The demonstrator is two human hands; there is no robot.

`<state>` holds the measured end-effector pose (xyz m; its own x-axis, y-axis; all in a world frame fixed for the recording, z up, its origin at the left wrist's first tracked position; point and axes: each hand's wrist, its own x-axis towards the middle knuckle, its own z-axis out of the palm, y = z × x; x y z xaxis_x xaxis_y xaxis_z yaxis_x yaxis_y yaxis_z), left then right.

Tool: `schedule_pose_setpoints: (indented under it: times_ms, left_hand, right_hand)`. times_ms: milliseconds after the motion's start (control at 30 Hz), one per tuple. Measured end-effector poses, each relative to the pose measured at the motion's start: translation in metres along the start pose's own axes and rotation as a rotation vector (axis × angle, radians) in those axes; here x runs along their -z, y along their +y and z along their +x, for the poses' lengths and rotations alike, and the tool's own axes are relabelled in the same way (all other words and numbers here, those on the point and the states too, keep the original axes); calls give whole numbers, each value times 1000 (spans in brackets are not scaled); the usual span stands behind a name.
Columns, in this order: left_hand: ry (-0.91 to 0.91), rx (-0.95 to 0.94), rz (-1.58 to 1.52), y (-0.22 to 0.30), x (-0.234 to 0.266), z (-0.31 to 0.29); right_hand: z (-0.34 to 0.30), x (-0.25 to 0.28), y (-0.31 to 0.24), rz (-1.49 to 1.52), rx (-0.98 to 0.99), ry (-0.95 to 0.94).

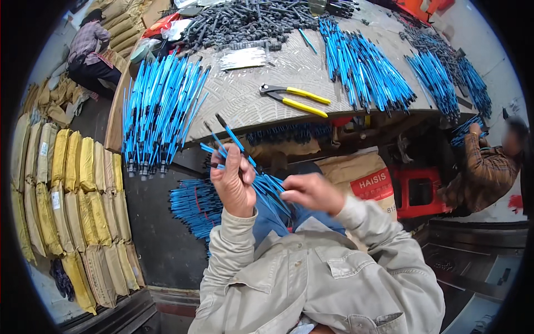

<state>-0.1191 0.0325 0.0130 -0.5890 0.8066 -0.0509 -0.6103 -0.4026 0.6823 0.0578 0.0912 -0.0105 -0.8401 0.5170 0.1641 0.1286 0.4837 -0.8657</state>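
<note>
My left hand point(235, 186) is raised over my lap, its fingers closed round a few thin blue tubes point(232, 135) with black ends, which point up and away at different angles. More blue tubes point(270, 186) lie loosely across my lap, just below and right of that hand. My right hand point(317, 192) is beside them with its fingers curled together. The fingertips touch or nearly touch the tubes, and what they pinch, if anything, is hidden. Beyond both hands, yellow-handled pincers point(297, 100) lie on the worktable point(239, 92).
Bundles of blue tubes point(161, 106) overhang the table's front edge at left and right point(361, 67). A heap of black fittings point(250, 22) covers the back. A tied bundle point(192, 203) sits by my left knee. Stacked sacks point(72, 167) and two other people, left and right, are nearby.
</note>
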Motion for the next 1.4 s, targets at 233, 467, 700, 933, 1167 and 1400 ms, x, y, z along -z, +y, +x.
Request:
schedule_pose_setpoints:
  times_ms: [233,467,700,933,1167,1400]
  left_hand:
    - [-294,176,-55,12,1,21]
    - [-616,358,-52,3,32,19]
    - [-642,444,61,7,38,13]
    - [-666,129,367,-22,15,-11]
    - [-549,370,424,-37,-5,-32]
    - [-350,219,338,-45,-17,4]
  right_hand:
    - [160,192,42,-359,-237,367]
    - [241,258,143,-1263,-468,669]
    - [218,270,119,-989,-533,848]
    - [160,241,66,-476,-29,1133]
    - [64,211,2,-327,-47,1024]
    - [-53,113,-26,-266,276,993]
